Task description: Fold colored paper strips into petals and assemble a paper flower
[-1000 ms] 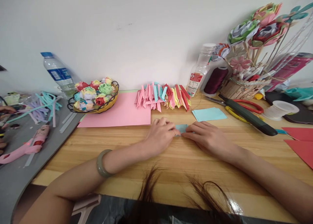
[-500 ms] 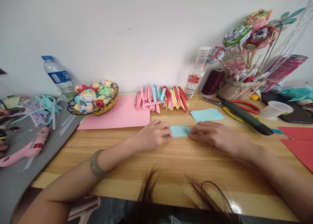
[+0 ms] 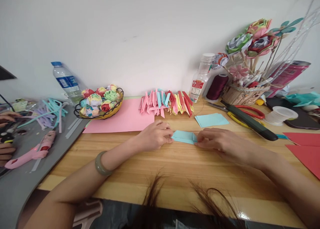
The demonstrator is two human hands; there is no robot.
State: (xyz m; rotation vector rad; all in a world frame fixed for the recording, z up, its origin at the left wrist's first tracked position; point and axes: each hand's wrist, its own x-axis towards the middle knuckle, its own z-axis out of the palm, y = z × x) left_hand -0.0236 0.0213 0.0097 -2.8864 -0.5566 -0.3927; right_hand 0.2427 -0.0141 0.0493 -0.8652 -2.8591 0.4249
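Note:
A small folded light-blue paper [image 3: 184,136] lies on the wooden table between my hands. My left hand [image 3: 158,135] pinches its left end, fingers curled together. At its right end my right hand [image 3: 212,139] grips the paper near a raised fold, thumb and fingers pressed together. Just behind my right hand rests a stack of light-blue paper sheets [image 3: 212,120]. Farther back, a row of folded paper pieces [image 3: 165,103] in pink, blue, red and yellow stands partly on a large pink sheet [image 3: 130,117].
Paper flowers fill a basket [image 3: 113,111] at the left. Behind on the right are a bottle [image 3: 198,84], purple thread [image 3: 217,87], scissors [image 3: 241,119] and a dark green cutter [image 3: 250,120]. Another person's hand [image 3: 6,152] and a pink glue gun [image 3: 37,152] are far left.
The view has shifted slightly. The light-blue paper is now tilted, its right end a little lower, and my right hand has moved slightly down and right with it.

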